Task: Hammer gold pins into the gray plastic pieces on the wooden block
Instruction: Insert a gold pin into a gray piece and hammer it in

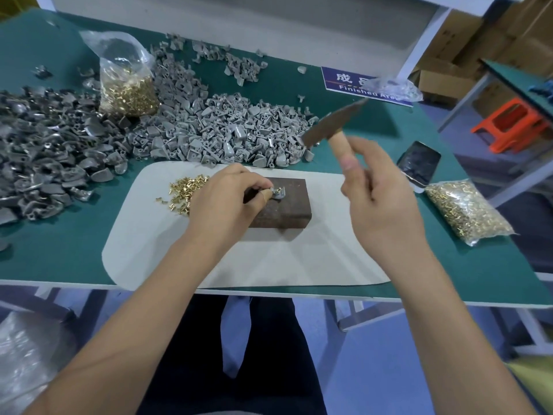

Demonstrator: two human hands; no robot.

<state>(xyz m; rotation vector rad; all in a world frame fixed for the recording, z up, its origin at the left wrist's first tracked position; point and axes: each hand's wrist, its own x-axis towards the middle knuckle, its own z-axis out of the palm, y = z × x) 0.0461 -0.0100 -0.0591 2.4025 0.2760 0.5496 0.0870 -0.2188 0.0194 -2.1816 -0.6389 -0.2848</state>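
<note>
A dark wooden block (287,205) lies on a white mat (209,259). On the block's left top sits a gray plastic piece (279,193) with a gold pin standing in it. My left hand (227,199) pinches that piece and holds it on the block. My right hand (380,199) grips the wooden handle of a hammer (332,124), raised above and to the right of the block, its head blurred. Loose gold pins (187,191) lie on the mat left of my left hand.
A big heap of gray plastic pieces (215,130) covers the green table behind the mat, with darker pieces (45,151) at the left. One bag of gold pins (128,85) stands in the heap, another (463,211) lies at right by a phone (419,163).
</note>
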